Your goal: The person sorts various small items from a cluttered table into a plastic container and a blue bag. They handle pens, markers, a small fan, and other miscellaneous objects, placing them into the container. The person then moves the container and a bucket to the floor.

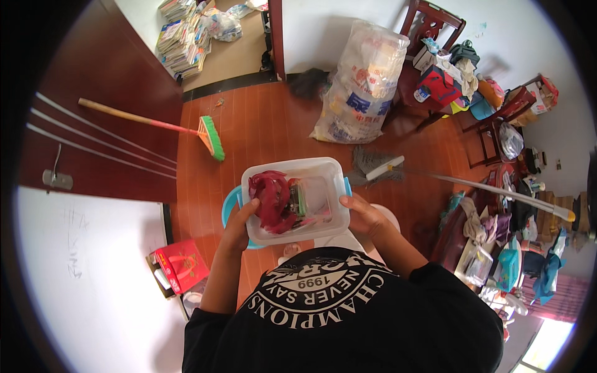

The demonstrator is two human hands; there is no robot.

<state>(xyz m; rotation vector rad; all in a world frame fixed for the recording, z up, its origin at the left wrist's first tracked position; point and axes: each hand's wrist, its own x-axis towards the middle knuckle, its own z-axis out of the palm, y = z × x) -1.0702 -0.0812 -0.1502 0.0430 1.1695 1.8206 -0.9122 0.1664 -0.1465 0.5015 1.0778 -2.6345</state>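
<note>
Between my two hands is a clear plastic storage box (298, 164) without a lid on top, held level in front of my body. My left hand (237, 224) grips its left end, thumb over the rim. On the opposite end my right hand (366, 215) has hold of the wall, just below a blue side clip (347, 186). Crumpled dark-red sheer fabric (272, 205) fills the box's left part. Beside it lie small packets (297, 198) in green and black, too jumbled to tell apart. A blue basin (228, 205) shows partly behind the box, lower down.
A green-bristled broom (212, 138) leans at the door. A mop (382, 165) with a long metal handle lies to the right. Beyond stands a large stuffed woven sack (361, 88), near a loaded wooden chair (410, 93). A red gift box (182, 265) is at lower left.
</note>
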